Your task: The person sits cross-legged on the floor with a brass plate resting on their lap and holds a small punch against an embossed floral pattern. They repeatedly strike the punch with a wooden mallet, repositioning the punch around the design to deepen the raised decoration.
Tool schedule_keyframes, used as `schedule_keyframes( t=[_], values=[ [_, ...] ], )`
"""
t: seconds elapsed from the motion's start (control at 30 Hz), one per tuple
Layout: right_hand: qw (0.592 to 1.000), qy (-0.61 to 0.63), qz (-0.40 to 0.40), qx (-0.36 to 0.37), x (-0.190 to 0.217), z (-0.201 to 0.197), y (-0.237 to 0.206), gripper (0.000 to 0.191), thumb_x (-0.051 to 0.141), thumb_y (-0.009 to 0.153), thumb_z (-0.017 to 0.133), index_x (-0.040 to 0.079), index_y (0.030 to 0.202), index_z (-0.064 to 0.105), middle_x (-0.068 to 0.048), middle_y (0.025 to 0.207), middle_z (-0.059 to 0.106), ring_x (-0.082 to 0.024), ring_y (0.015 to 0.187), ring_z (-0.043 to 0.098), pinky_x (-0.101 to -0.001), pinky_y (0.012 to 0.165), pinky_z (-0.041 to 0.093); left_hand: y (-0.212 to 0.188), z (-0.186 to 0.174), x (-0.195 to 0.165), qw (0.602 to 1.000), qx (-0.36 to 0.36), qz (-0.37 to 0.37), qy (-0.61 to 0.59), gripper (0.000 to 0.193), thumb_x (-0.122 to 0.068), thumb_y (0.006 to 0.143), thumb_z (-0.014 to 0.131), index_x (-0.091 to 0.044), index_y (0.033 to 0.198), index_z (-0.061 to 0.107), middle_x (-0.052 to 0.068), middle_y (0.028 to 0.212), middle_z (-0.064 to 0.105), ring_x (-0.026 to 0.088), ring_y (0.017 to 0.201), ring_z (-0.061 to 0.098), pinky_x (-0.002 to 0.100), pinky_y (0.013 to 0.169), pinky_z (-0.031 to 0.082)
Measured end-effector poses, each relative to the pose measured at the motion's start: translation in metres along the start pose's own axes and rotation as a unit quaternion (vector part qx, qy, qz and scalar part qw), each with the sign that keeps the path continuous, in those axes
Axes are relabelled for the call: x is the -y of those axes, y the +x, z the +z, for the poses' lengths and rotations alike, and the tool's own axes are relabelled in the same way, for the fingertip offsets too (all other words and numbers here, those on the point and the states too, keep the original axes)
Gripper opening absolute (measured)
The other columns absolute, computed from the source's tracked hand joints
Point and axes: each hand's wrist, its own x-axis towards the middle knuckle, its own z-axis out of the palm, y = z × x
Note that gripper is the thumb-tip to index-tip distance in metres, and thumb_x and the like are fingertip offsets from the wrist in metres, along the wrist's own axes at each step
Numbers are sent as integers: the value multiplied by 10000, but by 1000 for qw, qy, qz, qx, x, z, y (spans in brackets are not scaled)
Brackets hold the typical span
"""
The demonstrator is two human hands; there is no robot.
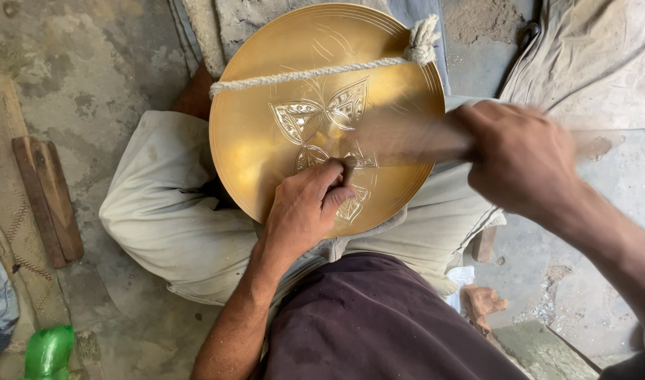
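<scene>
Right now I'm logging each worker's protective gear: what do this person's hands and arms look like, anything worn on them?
Both the left hand and right hand are bare: no gloves, rings, watch or bands visible. Both forearms are uncovered, with no sleeves in view.

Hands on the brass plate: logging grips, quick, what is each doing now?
Left hand: closed on a small chisel, tip on the brass plate.
Right hand: closed on a blurred hammer handle.

Motion blur smears the tool (407, 137), perhaps a hammer.
</scene>
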Motion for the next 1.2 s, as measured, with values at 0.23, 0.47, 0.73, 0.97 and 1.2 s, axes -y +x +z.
schedule_keyframes(
  t=[0.23,0.47,0.73,0.97,1.2],
  values=[
    [969,211,-29,-126,-5,8,3,326,-54,908,603,58,1213,626,-152,1021,712,-270,867,716,-391,719,622,2,-5,-4,1000,-11,10,-18,272,-228,954,720,-46,1127,617,119,934,711,304,837,726,436,697,562],
    [961,235,-22,-142,-2,16,4,440,-62,823,641,101,1231,641,-114,1109,715,-258,984,693,-475,853,590,0,-4,-4,999,-15,14,-26,263,-212,951,726,-44,1124,621,124,931,715,308,829,734,435,695,562],
    [964,207,-35,-162,-1,22,3,436,-64,808,652,104,1209,629,-115,1117,685,-273,1003,672,-496,871,573,1,-1,-5,999,-17,5,-35,205,-158,947,730,-55,1090,625,99,900,723,230,802,754,370,670,588],
    [941,294,-61,-154,-3,14,-5,368,-87,824,574,53,1161,615,-137,1033,693,-259,940,690,-422,817,606,-1,-3,-6,999,-14,-4,-39,218,-156,951,727,-55,1112,621,99,900,718,232,802,751,375,670,583],
    [984,1,-84,-160,-1,16,-3,339,-41,916,630,146,1198,659,-101,984,726,-243,848,699,-439,751,598,0,-2,-3,999,-19,19,-18,274,-195,966,714,-62,1184,614,103,911,714,252,814,739,396,679,580]
  ],
)
